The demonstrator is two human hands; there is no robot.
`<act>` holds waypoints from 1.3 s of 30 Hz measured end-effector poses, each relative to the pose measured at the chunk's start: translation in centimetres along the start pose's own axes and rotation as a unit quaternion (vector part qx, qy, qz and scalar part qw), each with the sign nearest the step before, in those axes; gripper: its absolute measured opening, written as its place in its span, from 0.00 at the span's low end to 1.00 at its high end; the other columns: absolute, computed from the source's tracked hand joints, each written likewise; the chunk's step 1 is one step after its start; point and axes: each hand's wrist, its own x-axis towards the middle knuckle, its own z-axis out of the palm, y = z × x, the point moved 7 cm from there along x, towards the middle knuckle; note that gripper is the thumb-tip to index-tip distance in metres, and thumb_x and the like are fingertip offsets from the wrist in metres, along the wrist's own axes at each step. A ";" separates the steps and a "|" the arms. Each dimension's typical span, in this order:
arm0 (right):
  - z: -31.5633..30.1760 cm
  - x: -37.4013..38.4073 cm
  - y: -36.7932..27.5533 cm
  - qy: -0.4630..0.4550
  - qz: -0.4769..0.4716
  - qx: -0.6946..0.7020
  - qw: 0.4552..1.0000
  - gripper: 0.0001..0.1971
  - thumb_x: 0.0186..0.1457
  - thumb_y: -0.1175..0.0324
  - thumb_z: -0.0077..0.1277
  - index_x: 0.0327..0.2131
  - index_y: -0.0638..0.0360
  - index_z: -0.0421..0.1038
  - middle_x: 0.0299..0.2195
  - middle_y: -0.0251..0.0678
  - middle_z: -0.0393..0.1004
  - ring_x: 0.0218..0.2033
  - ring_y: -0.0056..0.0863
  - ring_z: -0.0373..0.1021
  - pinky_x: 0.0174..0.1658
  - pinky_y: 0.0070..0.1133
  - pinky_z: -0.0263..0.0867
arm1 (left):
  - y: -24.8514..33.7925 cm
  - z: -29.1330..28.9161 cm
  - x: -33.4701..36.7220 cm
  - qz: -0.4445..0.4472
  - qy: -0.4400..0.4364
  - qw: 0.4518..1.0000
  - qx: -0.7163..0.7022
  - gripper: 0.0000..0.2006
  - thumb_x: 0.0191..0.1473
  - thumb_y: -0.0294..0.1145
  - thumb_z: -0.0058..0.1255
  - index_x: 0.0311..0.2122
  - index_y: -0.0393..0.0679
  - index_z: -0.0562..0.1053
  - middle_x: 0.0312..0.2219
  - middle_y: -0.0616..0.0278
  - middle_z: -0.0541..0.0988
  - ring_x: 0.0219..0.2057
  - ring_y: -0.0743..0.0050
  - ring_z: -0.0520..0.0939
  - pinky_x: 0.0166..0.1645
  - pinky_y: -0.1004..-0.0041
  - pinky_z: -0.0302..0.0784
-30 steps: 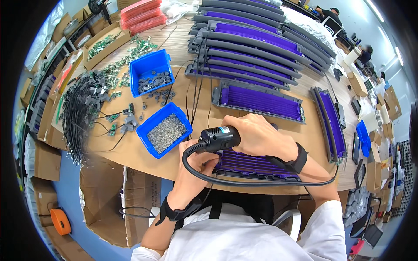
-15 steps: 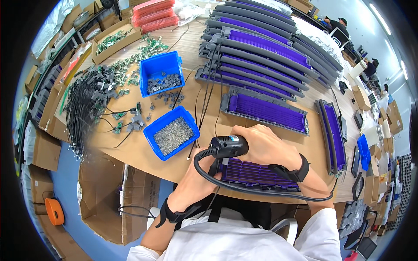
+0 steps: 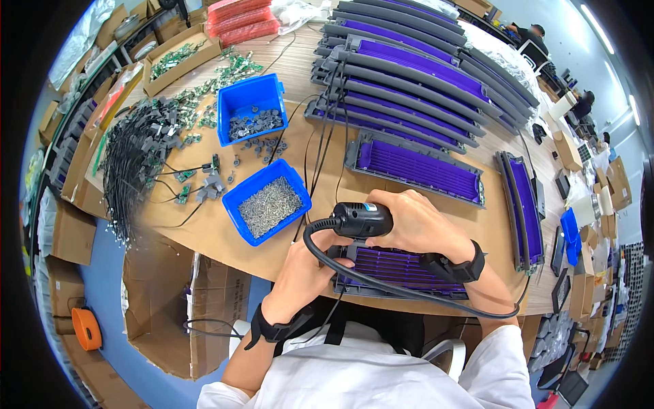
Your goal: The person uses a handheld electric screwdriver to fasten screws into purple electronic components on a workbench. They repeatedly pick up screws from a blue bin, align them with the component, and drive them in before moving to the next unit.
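My right hand [image 3: 414,223] is wrapped round a black corded electric screwdriver [image 3: 364,219], held above the left end of a grey panel with purple slats [image 3: 398,264]. The tool's tip is hidden below its body and my hands. My left hand [image 3: 306,266] grips the panel's left end, its thumb on top and its other fingers partly behind the screwdriver and cable. Just beyond it stands a blue bin of small metal screws [image 3: 271,208]. A second blue bin [image 3: 235,102] holds small dark grey parts, with more of them scattered beside it.
Behind lie a loose slatted panel [image 3: 419,170] and a stack of similar panels [image 3: 402,75]; another stands at right [image 3: 521,211]. Black cables [image 3: 133,170] and green circuit boards [image 3: 225,75] heap at left. An open cardboard box [image 3: 160,307] sits below the table edge. Other people work far right.
My right hand and the screwdriver have shifted slightly right. My left hand's thumb now rests on the panel's end, and the panel's left end shows more.
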 end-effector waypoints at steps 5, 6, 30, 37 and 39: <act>0.2 0.0 0.2 -0.012 0.011 0.008 1.000 0.21 0.38 0.70 0.65 0.38 0.65 0.71 0.29 0.53 0.76 0.35 0.52 0.73 0.39 0.36 0.68 | -1.4 0.6 0.1 -0.053 0.009 0.998 -0.018 0.17 0.39 0.12 0.62 0.39 0.33 0.77 0.32 0.56 0.80 0.30 0.72 0.82 0.34 0.75 0.79; 0.2 0.0 0.1 -0.012 0.008 0.011 1.000 0.21 0.38 0.70 0.65 0.38 0.66 0.71 0.29 0.53 0.76 0.34 0.52 0.73 0.39 0.36 0.68 | -1.4 0.7 0.2 -0.058 0.016 0.998 -0.033 0.17 0.39 0.12 0.62 0.38 0.33 0.78 0.31 0.56 0.81 0.30 0.73 0.82 0.34 0.76 0.79; 2.2 1.6 -0.4 -0.074 0.013 0.033 0.997 0.18 0.33 0.73 0.57 0.33 0.69 0.71 0.25 0.54 0.74 0.30 0.52 0.72 0.34 0.35 0.67 | -2.4 0.4 -1.2 -0.035 0.066 0.995 -0.059 0.19 0.43 0.16 0.58 0.44 0.39 0.73 0.36 0.51 0.78 0.40 0.49 0.78 0.41 0.61 0.73; 2.1 1.6 -1.3 -0.049 0.000 0.031 0.998 0.16 0.34 0.71 0.58 0.31 0.68 0.69 0.25 0.52 0.73 0.30 0.52 0.71 0.34 0.35 0.66 | -2.2 -0.1 -1.5 -0.030 0.063 0.996 -0.048 0.20 0.43 0.16 0.58 0.45 0.39 0.73 0.37 0.51 0.78 0.40 0.47 0.78 0.42 0.60 0.73; 2.1 1.5 -1.4 -0.040 -0.002 0.027 0.999 0.17 0.36 0.68 0.59 0.31 0.68 0.69 0.22 0.50 0.72 0.27 0.50 0.70 0.33 0.33 0.66 | -1.9 -0.3 -1.6 -0.026 0.064 0.997 -0.025 0.20 0.42 0.16 0.58 0.44 0.38 0.73 0.38 0.51 0.78 0.40 0.47 0.78 0.42 0.60 0.73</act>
